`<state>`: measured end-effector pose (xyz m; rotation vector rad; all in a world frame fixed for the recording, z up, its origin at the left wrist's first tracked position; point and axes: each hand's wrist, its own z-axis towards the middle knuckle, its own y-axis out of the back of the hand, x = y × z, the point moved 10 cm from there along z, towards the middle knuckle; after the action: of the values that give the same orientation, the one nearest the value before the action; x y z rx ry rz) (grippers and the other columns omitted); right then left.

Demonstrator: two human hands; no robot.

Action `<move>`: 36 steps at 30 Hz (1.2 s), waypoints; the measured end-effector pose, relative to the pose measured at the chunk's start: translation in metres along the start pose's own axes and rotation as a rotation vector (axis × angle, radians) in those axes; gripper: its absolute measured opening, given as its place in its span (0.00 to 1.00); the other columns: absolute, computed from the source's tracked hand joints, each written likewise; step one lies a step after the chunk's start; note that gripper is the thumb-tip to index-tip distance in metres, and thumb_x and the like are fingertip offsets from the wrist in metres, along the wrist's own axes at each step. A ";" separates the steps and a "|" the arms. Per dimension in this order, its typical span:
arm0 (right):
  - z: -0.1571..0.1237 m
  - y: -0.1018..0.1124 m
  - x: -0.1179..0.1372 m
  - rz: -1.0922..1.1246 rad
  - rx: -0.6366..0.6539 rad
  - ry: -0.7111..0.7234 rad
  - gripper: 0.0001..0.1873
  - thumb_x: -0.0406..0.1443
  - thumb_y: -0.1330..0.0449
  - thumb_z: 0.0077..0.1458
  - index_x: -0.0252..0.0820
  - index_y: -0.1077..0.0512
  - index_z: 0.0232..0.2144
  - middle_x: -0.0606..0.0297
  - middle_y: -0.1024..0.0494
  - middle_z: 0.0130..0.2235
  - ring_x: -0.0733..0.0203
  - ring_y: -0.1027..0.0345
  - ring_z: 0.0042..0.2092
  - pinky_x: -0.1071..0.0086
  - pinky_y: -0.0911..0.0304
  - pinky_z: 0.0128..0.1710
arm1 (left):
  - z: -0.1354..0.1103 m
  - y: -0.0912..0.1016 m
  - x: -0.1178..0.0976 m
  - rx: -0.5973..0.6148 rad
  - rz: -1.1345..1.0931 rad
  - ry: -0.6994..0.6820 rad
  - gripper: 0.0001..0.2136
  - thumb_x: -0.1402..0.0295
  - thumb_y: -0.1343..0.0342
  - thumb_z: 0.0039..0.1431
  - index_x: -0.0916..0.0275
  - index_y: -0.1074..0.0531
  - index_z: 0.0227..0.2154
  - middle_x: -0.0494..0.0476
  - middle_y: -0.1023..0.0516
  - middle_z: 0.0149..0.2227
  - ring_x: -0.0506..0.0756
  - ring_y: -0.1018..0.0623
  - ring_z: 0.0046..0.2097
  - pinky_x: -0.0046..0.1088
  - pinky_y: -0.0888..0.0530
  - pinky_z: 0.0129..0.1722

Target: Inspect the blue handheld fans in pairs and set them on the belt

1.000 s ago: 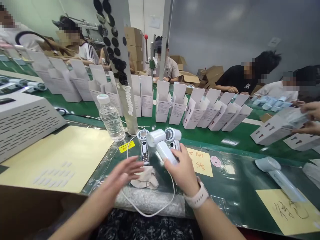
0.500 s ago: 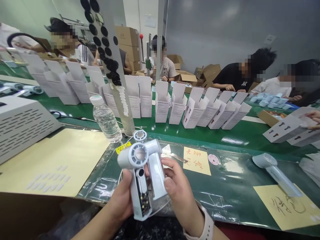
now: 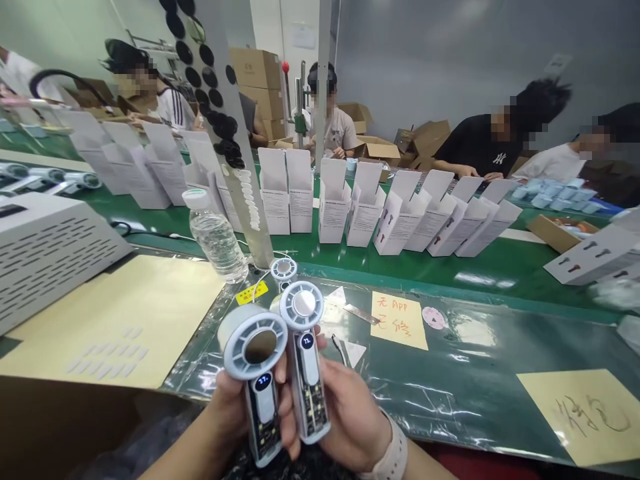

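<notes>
Wrapped around a pale blue handheld fan (image 3: 257, 347), my left hand (image 3: 227, 400) holds it by the handle. My right hand (image 3: 353, 407) grips a second handheld fan (image 3: 309, 370) of the same kind, close against the first. Both handles show bare circuit boards at the front, and small round displays on them are lit with digits. The two fans stand tilted, heads up, with their round grilles facing me. Just beyond them is a third fan (image 3: 284, 269) with a white cable (image 3: 257, 288) near it, its lower part hidden.
A water bottle (image 3: 216, 237) stands by a metal post (image 3: 247, 207). At left are a vented white machine (image 3: 60, 250) and a yellow sheet (image 3: 185, 293) with small white strips. Open white boxes (image 3: 333, 217) line the green belt (image 3: 475, 280). A handwritten yellow sheet (image 3: 560, 427) lies at right. Co-workers sit opposite.
Both held fans have turned to face me, and their displays now show lit digits. The left one came lower and nearer. The fan on the right yellow sheet is no longer there.
</notes>
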<state>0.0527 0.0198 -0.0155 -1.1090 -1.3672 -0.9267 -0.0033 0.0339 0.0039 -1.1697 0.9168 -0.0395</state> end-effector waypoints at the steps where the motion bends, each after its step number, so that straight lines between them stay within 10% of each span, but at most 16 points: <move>1: 0.000 0.012 0.002 -0.233 -0.074 0.023 0.34 0.54 0.67 0.66 0.41 0.30 0.31 0.62 0.29 0.25 0.60 0.34 0.24 0.68 0.38 0.22 | -0.001 -0.001 -0.003 0.024 0.063 -0.016 0.25 0.45 0.34 0.42 0.63 0.21 0.32 0.64 0.17 0.43 0.57 0.20 0.24 0.38 0.19 0.24; 8: 0.008 0.085 -0.005 -0.779 -0.415 0.030 0.07 0.36 0.44 0.56 0.45 0.37 0.26 0.52 0.30 0.36 0.43 0.35 0.42 0.51 0.36 0.43 | -0.001 0.042 -0.029 -0.278 0.238 -0.130 0.27 0.41 0.36 0.40 0.61 0.20 0.32 0.63 0.17 0.43 0.69 0.21 0.49 0.44 0.21 0.48; 12: 0.004 0.066 -0.006 -0.750 -0.300 0.048 0.08 0.31 0.46 0.57 0.45 0.38 0.26 0.59 0.28 0.31 0.51 0.32 0.36 0.58 0.33 0.38 | 0.003 0.044 -0.034 -0.368 0.119 -0.153 0.25 0.42 0.33 0.36 0.59 0.21 0.28 0.61 0.16 0.41 0.70 0.20 0.48 0.49 0.23 0.49; 19: -0.018 -0.004 -0.015 0.028 0.153 -0.144 0.04 0.37 0.38 0.51 0.44 0.27 0.32 0.71 0.32 0.23 0.64 0.38 0.24 0.72 0.42 0.25 | 0.008 0.028 -0.050 -0.363 0.078 -0.264 0.27 0.40 0.33 0.32 0.60 0.23 0.26 0.58 0.17 0.39 0.68 0.20 0.48 0.47 0.25 0.51; 30: -0.014 -0.025 -0.034 0.251 0.022 -0.077 0.27 0.61 0.46 0.55 0.45 0.39 0.27 0.81 0.46 0.14 0.69 0.51 0.15 0.73 0.49 0.19 | 0.008 0.014 -0.052 -0.359 0.218 -0.398 0.27 0.38 0.36 0.34 0.61 0.23 0.23 0.58 0.17 0.37 0.60 0.19 0.37 0.33 0.21 0.36; 36: -0.020 -0.013 0.015 -0.159 0.000 0.191 0.24 0.55 0.50 0.61 0.43 0.38 0.25 0.63 0.28 0.30 0.59 0.37 0.33 0.68 0.44 0.35 | 0.010 0.013 -0.049 -0.359 0.041 -0.356 0.27 0.39 0.35 0.34 0.61 0.26 0.21 0.56 0.18 0.40 0.58 0.19 0.39 0.33 0.21 0.39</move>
<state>0.0461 -0.0008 0.0017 -0.8966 -1.3099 -1.1187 -0.0346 0.0704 0.0236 -1.4320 0.6441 0.3695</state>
